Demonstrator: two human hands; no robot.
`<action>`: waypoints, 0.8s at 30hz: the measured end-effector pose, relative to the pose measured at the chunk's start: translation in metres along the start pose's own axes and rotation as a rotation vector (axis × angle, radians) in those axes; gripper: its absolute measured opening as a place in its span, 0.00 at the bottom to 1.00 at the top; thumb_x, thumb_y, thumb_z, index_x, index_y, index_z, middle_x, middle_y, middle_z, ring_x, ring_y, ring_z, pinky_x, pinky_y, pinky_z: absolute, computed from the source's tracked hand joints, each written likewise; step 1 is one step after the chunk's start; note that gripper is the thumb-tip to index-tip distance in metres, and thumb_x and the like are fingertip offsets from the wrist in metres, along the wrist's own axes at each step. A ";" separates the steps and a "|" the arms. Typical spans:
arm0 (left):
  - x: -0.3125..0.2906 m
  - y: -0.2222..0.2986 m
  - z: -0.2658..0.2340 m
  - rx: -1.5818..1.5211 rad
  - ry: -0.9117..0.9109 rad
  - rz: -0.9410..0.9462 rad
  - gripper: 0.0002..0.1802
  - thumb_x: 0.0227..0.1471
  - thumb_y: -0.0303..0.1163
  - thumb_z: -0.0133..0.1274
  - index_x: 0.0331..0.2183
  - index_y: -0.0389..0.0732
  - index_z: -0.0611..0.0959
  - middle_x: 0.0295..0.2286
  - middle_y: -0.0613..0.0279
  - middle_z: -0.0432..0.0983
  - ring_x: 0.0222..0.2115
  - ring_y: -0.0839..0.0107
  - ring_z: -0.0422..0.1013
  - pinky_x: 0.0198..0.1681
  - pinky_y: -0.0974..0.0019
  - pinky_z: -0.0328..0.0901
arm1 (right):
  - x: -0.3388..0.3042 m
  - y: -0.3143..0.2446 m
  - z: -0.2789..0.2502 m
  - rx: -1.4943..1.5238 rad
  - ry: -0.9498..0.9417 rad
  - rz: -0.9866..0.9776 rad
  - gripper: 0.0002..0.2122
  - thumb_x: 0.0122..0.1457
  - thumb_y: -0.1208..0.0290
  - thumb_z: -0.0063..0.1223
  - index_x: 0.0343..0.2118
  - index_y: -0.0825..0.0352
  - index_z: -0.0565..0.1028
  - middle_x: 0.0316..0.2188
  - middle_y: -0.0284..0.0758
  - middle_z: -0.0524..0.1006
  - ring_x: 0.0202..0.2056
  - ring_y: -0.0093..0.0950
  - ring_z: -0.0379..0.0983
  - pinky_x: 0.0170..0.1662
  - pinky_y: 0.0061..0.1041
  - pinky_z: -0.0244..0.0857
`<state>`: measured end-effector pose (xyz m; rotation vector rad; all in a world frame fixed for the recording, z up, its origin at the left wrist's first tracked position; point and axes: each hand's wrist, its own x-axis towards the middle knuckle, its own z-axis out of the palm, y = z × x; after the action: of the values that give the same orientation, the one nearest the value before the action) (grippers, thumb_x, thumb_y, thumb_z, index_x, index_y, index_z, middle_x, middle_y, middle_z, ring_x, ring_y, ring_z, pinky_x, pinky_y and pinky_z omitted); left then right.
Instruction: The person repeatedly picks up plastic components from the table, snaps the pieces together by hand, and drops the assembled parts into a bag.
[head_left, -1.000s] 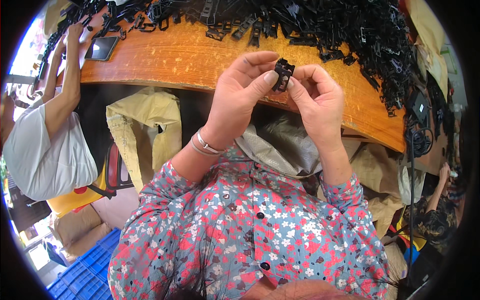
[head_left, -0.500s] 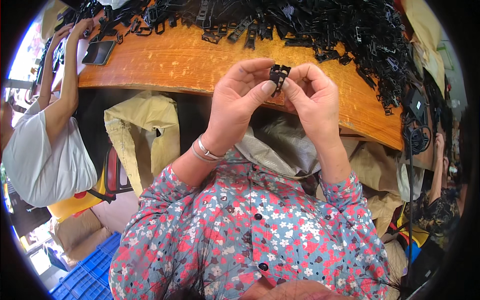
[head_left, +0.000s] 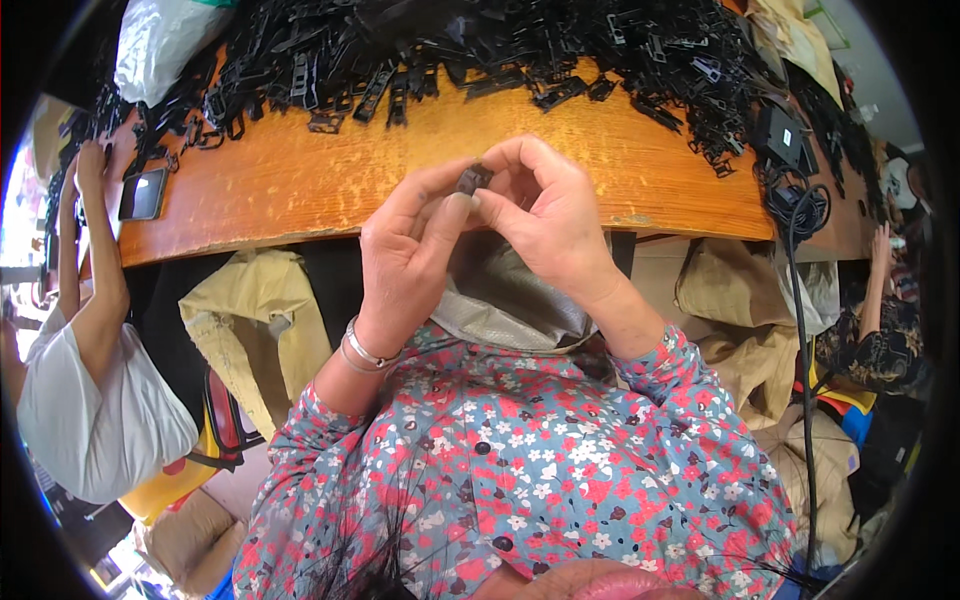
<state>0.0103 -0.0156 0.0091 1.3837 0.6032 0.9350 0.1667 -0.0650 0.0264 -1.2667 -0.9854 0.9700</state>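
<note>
Between my two hands, just above the near edge of the table, is a small black plastic part (head_left: 473,179), mostly covered by fingers. My left hand (head_left: 412,222) pinches it from the left with thumb and forefinger. From the other side my right hand (head_left: 540,205) closes thumb and fingertips on it. Beyond them, a large heap of black plastic parts (head_left: 480,45) covers the far side of the wooden table (head_left: 290,185). A few narrow black frames (head_left: 375,92) lie loose at the heap's near edge.
A phone (head_left: 143,194) lies at the table's left, near a co-worker's arms (head_left: 98,215). A white bag (head_left: 165,45) stands at the back left. On the right are a black power box (head_left: 780,138) and coiled cable (head_left: 798,208). Beige sacks (head_left: 255,310) hang below the edge.
My view has shifted, so the table and heap appear moved. The black part has turned between my fingers, and less of it shows; both hands still grip it.
</note>
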 end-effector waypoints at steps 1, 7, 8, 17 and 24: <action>0.000 0.000 0.002 -0.009 0.008 0.006 0.16 0.69 0.25 0.50 0.55 0.28 0.78 0.43 0.61 0.80 0.39 0.78 0.76 0.45 0.74 0.73 | -0.001 -0.002 -0.001 0.036 -0.013 0.019 0.08 0.59 0.84 0.62 0.40 0.74 0.74 0.31 0.34 0.81 0.30 0.19 0.78 0.34 0.19 0.75; 0.001 -0.006 0.009 0.045 0.024 0.000 0.17 0.69 0.26 0.49 0.56 0.30 0.78 0.40 0.61 0.81 0.36 0.78 0.76 0.43 0.74 0.72 | -0.004 0.005 -0.006 -0.054 0.044 -0.007 0.09 0.58 0.82 0.63 0.39 0.74 0.75 0.29 0.33 0.80 0.29 0.17 0.77 0.32 0.19 0.72; 0.000 -0.006 0.009 0.045 0.021 0.001 0.17 0.69 0.26 0.49 0.56 0.30 0.78 0.40 0.61 0.81 0.36 0.78 0.76 0.43 0.74 0.72 | -0.005 0.003 -0.007 -0.055 0.047 -0.008 0.09 0.58 0.82 0.63 0.39 0.74 0.75 0.29 0.33 0.80 0.29 0.17 0.77 0.32 0.19 0.72; 0.005 -0.005 0.015 0.564 0.000 0.274 0.18 0.64 0.25 0.54 0.54 0.31 0.80 0.40 0.45 0.83 0.38 0.60 0.82 0.43 0.64 0.73 | -0.011 0.001 -0.015 -0.231 0.055 -0.022 0.09 0.59 0.79 0.62 0.41 0.74 0.76 0.26 0.32 0.79 0.28 0.16 0.75 0.30 0.19 0.69; 0.007 -0.009 0.007 0.434 -0.016 0.186 0.18 0.68 0.25 0.50 0.56 0.32 0.80 0.40 0.60 0.83 0.35 0.79 0.76 0.39 0.74 0.72 | -0.011 0.001 -0.010 -0.094 0.033 0.010 0.09 0.64 0.76 0.60 0.44 0.74 0.76 0.27 0.30 0.78 0.27 0.15 0.74 0.30 0.18 0.69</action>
<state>0.0209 -0.0131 0.0027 1.8581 0.7018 0.9747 0.1735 -0.0782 0.0242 -1.3629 -1.0098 0.9171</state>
